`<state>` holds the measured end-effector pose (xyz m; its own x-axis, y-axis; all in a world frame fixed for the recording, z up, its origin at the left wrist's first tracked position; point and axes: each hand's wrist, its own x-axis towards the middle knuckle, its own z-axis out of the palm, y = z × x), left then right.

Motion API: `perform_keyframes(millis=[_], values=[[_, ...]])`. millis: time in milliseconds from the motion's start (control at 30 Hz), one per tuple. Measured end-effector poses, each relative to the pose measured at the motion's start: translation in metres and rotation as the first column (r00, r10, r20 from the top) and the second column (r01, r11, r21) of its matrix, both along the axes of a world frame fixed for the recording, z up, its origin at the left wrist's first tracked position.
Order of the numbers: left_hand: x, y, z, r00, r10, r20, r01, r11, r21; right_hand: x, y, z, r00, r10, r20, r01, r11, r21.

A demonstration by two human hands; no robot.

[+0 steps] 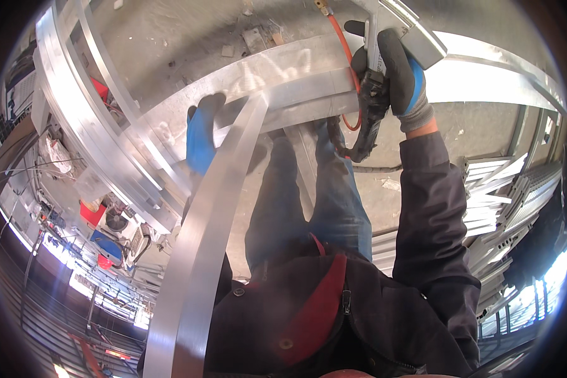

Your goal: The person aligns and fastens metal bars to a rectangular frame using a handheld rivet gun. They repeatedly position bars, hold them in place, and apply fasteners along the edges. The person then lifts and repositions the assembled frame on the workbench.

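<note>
Right hand point(402, 79), at one o'clock, is closed around a black pneumatic tool point(370, 116) with orange hose point(344, 47); left hand point(201, 135), at eleven o'clock, is pressed against a long silvery aluminium bar point(198, 252), its grip hidden.

Bare grey concrete floor point(170, 38), dusty, scraps scattered far side. Stacked aluminium profiles point(498, 208) on right, more long profiles point(82, 120) on left. Red and blue machines point(101, 233) near left. Strong daylight, glare at right.
</note>
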<state>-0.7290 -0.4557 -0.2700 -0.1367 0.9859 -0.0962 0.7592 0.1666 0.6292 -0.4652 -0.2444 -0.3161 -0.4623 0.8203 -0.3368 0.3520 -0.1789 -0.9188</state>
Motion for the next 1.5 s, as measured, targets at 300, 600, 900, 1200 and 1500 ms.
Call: perform_keyframes(millis=[300, 600, 900, 1200, 1500], values=[[0.008, -0.003, 0.054, 0.949, -0.001, 0.316, -0.135, 0.903, 0.407, -0.007, -0.003, 0.002, 0.996, 0.017, -0.083, -0.004, 0.988, 0.153], [0.003, -0.004, 0.122, 0.918, -0.008, 0.397, -0.222, 0.818, 0.530, -0.009, -0.004, 0.021, 0.960, -0.221, -0.172, 0.172, 0.950, -0.261], [0.007, 0.018, 0.150, 0.923, -0.041, 0.383, -0.181, 0.832, 0.524, -0.005, -0.006, 0.004, 0.900, -0.290, -0.324, 0.159, 0.913, -0.376], [-0.019, 0.028, 0.127, 0.776, -0.259, 0.575, -0.052, 0.883, 0.467, -0.003, -0.005, -0.005, 0.938, -0.206, -0.280, 0.162, 0.972, -0.171], [0.038, 0.022, 0.164, 0.622, -0.105, 0.776, -0.301, 0.883, 0.361, -0.004, -0.010, -0.004, 0.934, -0.202, -0.295, 0.162, 0.975, -0.154]])
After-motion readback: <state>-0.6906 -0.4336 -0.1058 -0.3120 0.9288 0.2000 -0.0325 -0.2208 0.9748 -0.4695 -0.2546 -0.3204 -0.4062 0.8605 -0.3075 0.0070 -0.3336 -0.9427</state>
